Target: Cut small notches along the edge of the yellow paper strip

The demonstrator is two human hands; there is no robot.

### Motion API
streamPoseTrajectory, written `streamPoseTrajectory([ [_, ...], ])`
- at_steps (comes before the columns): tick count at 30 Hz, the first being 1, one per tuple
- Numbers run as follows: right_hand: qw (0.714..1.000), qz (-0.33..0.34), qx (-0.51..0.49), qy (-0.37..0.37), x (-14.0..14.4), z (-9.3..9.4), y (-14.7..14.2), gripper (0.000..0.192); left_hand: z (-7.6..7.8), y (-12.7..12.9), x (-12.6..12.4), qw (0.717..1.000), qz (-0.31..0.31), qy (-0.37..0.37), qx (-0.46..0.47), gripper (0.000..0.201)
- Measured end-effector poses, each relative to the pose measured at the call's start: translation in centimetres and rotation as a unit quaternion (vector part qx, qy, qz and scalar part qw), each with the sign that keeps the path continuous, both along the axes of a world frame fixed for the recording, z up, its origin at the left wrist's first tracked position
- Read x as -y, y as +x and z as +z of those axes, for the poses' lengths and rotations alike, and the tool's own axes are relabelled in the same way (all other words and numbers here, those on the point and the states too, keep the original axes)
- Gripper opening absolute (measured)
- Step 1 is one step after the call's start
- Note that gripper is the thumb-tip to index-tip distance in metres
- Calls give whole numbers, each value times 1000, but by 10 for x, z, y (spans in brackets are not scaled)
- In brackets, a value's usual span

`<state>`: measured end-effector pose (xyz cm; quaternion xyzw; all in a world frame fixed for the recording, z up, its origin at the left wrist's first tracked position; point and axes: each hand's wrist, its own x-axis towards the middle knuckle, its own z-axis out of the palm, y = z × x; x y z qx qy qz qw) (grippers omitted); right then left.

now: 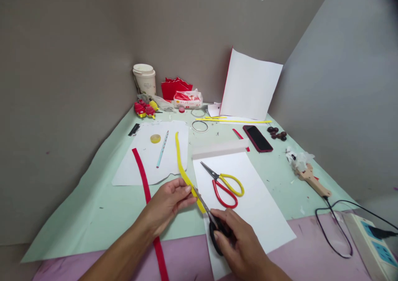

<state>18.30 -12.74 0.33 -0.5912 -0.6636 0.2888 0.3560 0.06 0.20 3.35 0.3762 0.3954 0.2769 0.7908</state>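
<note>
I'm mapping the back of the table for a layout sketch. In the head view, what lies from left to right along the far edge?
Lidded cup → red paper bag → snack packet → upright white sheet → dark beads.

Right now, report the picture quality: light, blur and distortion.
Head view: soft, even light, faint shadows, no glare; wide-angle lens bends the pale green table cover at the edges; the hands, left and right, and the yellow crinkled paper strip are sharp.

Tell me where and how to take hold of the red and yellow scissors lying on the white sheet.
Grip the red and yellow scissors by their loop handles, probably from above on the near right. They lie flat and closed on the white sheet, with the blades pointing far left and nothing over the handles.
</note>
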Motion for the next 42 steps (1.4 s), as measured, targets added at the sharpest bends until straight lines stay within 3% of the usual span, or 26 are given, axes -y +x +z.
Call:
streamPoseTrajectory([
  [42, 1000, 1, -3, -11, -1, -1, -1, 37, 0, 4, 5, 999, -35, -8, 4, 18],
])
